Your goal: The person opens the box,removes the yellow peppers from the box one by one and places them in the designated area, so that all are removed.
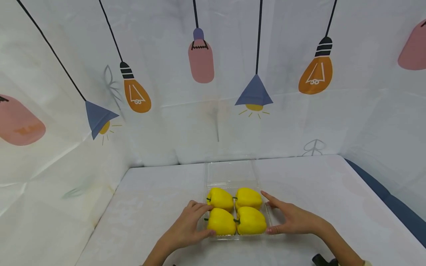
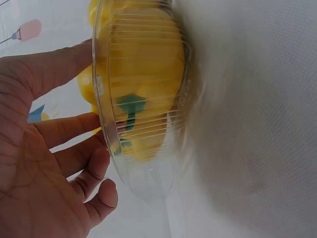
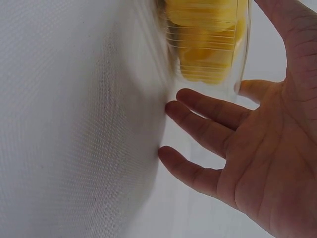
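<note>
Several yellow bell peppers (image 1: 252, 221) with green stems sit in two rows inside a clear plastic clamshell box (image 1: 226, 238). Its transparent lid (image 1: 231, 173) lies folded back, away from me. At the box's left side is my left hand (image 1: 189, 226), thumb and fingertips touching the rim (image 2: 101, 106), spread apart along it. Some of those fingertips reach over the rim beside the peppers. My right hand (image 1: 294, 218) is at the right side, its fingers spread and fairly straight. In the right wrist view, its thumb and index finger are near the rim and the other fingers stand apart from the box.
The box stands on a white-covered table (image 1: 159, 192). A white cloth backdrop (image 1: 166, 140) with printed lamps rises behind and at both sides. A dark object (image 1: 321, 259) lies at the front edge by my right forearm.
</note>
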Action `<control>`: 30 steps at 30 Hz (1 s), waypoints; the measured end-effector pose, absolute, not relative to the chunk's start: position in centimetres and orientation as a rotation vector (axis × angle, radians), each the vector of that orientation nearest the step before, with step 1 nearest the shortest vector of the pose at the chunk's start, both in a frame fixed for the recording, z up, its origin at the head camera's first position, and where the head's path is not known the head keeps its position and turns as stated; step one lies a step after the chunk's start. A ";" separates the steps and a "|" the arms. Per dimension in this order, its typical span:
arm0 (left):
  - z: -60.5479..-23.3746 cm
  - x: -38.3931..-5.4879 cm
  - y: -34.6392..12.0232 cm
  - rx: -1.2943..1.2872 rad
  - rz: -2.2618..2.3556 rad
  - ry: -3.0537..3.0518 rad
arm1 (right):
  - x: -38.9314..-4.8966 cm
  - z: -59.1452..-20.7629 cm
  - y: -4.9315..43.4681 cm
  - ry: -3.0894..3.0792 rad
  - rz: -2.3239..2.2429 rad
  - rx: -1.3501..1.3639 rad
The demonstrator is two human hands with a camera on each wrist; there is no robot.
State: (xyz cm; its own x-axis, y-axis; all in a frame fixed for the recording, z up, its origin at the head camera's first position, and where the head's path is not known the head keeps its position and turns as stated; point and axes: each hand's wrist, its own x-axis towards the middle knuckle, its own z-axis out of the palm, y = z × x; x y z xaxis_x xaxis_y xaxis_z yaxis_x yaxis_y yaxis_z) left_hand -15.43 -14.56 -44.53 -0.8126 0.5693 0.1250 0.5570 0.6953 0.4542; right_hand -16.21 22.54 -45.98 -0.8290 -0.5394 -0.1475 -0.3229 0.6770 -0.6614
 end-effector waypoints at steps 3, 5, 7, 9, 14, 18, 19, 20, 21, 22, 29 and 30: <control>-44.6 -15.5 -14.6 0.964 0.766 2.884 | -16.2 -46.0 22.6 2.564 -0.917 -0.683; -44.8 -15.6 -14.6 0.969 0.783 2.888 | -16.2 -46.0 22.6 2.566 -0.915 -0.686; -44.9 -15.7 -14.6 0.962 0.803 2.887 | -16.2 -46.0 22.6 2.566 -0.917 -0.690; -45.0 -15.8 -14.5 0.956 0.828 2.883 | -16.2 -46.0 22.6 2.569 -0.913 -0.693; -45.3 -15.8 -14.4 0.931 0.913 2.868 | -16.2 -46.0 22.6 2.575 -0.903 -0.689; -45.5 -15.8 -14.4 0.895 0.984 2.843 | -16.3 -46.0 22.6 2.579 -0.897 -0.688; -45.6 -15.9 -14.4 0.889 0.997 2.837 | -16.3 -46.0 22.6 2.578 -0.898 -0.687; -45.6 -15.9 -14.4 0.879 1.007 2.831 | -16.3 -46.0 22.6 2.576 -0.899 -0.685; -45.6 -15.9 -14.4 0.872 1.008 2.828 | -16.3 -46.0 22.6 2.576 -0.900 -0.683; -45.7 -15.9 -14.4 0.867 1.011 2.825 | -16.3 -46.0 22.6 2.573 -0.901 -0.681; -45.6 -15.9 -14.3 0.876 1.059 2.800 | -16.2 -45.9 22.5 2.557 -0.911 -0.664; -45.6 -15.9 -14.3 0.881 1.071 2.797 | -16.2 -45.8 22.4 2.559 -0.910 -0.665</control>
